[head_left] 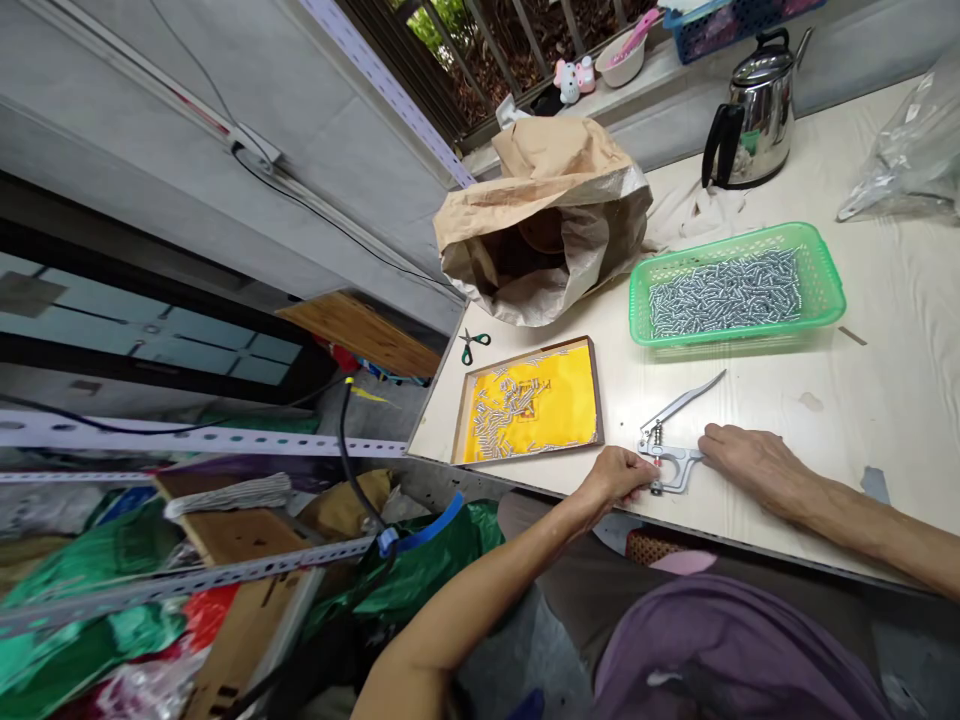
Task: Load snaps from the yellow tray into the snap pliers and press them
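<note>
Hand press point(679, 453) sits between the two hands on the table

The grey metal press is near the front edge of the pale table point(915, 420), its lever point(686, 400) raised and slanting away from the person. The left hand point(619, 475) is at the press's left side, thumb and fingertips brought close together beside its small red part point(657, 462). Whether they pinch a small piece or the press itself, I cannot tell. The right hand point(742, 455) rests on the table on the other side, fingers curled and close together, their tips at the right end of the press's frame. How firmly they hold it cannot be told. The lever stands clear of both hands.

To the left is a shallow tray point(598, 395) with a yellow lining point(574, 400) and scattered metal pins point(499, 415). Beyond the press, a green basket point(827, 285) holds many more pins. Scissors point(474, 345) with dark green handles lie just beside the tray's far left corner. A paper sack point(540, 200) gapes behind the tray, and a kettle point(761, 130) stands farther back.
</note>
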`<action>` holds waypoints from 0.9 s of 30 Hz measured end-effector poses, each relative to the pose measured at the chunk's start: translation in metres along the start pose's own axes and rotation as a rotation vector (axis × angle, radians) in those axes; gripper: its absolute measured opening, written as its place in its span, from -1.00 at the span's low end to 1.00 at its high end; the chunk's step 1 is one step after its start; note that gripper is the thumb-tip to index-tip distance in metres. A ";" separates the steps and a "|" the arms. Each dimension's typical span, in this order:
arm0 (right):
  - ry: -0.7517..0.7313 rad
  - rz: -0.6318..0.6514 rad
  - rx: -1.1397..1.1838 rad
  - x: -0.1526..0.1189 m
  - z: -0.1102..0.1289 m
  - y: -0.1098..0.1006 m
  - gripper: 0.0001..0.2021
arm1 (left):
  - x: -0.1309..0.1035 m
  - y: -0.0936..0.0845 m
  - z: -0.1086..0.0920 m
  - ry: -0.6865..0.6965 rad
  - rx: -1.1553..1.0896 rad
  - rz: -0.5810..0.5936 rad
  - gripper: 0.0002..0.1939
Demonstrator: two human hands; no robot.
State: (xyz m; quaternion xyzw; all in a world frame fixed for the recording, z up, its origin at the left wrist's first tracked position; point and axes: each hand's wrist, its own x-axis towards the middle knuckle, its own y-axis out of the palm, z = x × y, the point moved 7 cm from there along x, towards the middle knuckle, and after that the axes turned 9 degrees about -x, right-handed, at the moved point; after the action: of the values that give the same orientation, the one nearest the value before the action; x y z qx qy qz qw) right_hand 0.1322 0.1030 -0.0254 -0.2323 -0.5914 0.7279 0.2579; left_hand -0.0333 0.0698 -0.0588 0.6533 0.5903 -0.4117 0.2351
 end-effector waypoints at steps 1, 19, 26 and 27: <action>-0.007 -0.011 -0.011 0.000 -0.002 -0.001 -0.90 | -0.001 0.000 0.001 -0.004 0.003 0.008 -0.80; 0.008 -0.034 -0.186 0.023 -0.026 -0.014 -0.47 | -0.017 -0.003 -0.002 0.186 0.310 -0.154 -0.81; 0.032 -0.026 -0.149 0.019 -0.023 -0.016 -0.59 | -0.028 0.039 -0.055 0.969 0.835 -0.273 -0.57; 0.027 -0.037 -0.139 0.018 -0.023 -0.016 -0.59 | -0.024 0.047 -0.061 1.002 0.877 -0.232 -0.49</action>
State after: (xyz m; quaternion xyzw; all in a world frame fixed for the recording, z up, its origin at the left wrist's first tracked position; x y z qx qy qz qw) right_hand 0.1345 0.1346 -0.0145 -0.2485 -0.6412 0.6768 0.2628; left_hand 0.0286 0.0952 -0.0143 0.7327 0.4725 -0.2831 -0.3996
